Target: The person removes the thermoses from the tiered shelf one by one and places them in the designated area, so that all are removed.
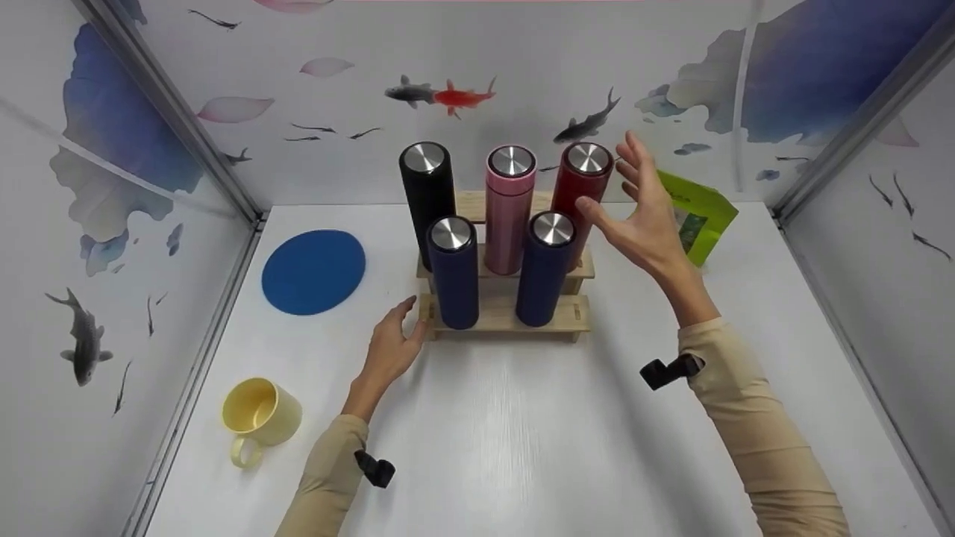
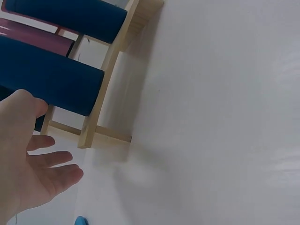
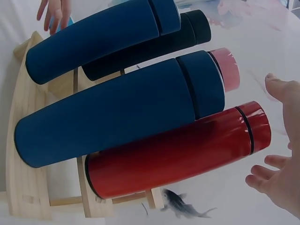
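A stepped wooden rack (image 1: 498, 319) carries several upright bottles with steel-topped lids. Two blue bottles (image 1: 456, 283) (image 3: 117, 110) stand on its low front step. Behind them are a black bottle (image 1: 428, 201), a pink bottle (image 1: 507, 224) and a red bottle (image 1: 583, 183) (image 3: 178, 154). My right hand (image 1: 642, 212) is spread beside the red bottle's upper part, thumb on the near side; in the right wrist view a gap shows between fingers and lid. My left hand (image 1: 392, 343) (image 2: 33, 159) is by the rack's left front end, fingers loosely extended and holding nothing.
A blue round mat (image 1: 313, 272) lies at the back left of the white table (image 1: 492, 447). Nearer me on the left stands a yellow mug (image 1: 272, 418). A green pouch (image 1: 709, 216) is behind my right hand. Printed panels (image 1: 313, 156) wall in the back and sides.
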{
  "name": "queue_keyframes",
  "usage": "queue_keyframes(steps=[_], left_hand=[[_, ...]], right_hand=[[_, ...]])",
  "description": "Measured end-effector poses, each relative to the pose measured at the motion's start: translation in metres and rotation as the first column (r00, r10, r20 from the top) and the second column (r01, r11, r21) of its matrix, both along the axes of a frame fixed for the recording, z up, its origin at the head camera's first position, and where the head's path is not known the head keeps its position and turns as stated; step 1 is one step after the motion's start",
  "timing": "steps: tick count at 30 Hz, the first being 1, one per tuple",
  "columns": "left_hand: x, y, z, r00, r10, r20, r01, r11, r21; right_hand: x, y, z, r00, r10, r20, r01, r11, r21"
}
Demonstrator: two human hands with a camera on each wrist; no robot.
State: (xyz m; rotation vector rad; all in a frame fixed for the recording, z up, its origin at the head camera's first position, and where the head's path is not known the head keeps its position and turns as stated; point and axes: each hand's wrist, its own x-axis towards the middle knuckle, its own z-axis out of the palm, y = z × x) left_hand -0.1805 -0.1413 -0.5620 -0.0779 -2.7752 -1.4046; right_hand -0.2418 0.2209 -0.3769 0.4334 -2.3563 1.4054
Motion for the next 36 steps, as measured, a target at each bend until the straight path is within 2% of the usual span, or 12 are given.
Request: queue_keyframes(steps=[6, 14, 17, 23, 30, 36], left_hand=[[-0.010, 0.005, -0.010, 0.999, 0.030, 0.024, -0.032, 0.995, 0.094], [-0.015, 0.015, -0.033, 0.994, 0.092, 0.058, -0.101, 0.978, 0.182], [-0.016, 0.018, -0.041, 0.993, 0.108, 0.050, -0.117, 0.968, 0.221], [-0.016, 0.026, -0.054, 0.989, 0.146, -0.021, -0.135, 0.953, 0.271], [-0.012, 0.031, -0.062, 0.982, 0.188, -0.015, -0.171, 0.922, 0.346], [-0.011, 0.030, -0.064, 0.979, 0.206, -0.003, -0.190, 0.907, 0.377]], right_hand=[[-0.009, -0.008, -0.003, 1.000, -0.018, -0.001, 0.018, 1.000, -0.004], [-0.017, -0.016, -0.008, 1.000, -0.026, 0.017, 0.026, 0.998, -0.056], [-0.020, -0.017, -0.010, 0.999, -0.034, 0.005, 0.035, 0.996, -0.076], [-0.022, -0.019, -0.011, 0.998, -0.056, 0.028, 0.058, 0.995, -0.077], [-0.015, -0.023, -0.003, 0.995, -0.055, 0.089, 0.062, 0.994, -0.086], [-0.023, -0.013, -0.012, 0.993, -0.056, 0.101, 0.067, 0.992, -0.107]])
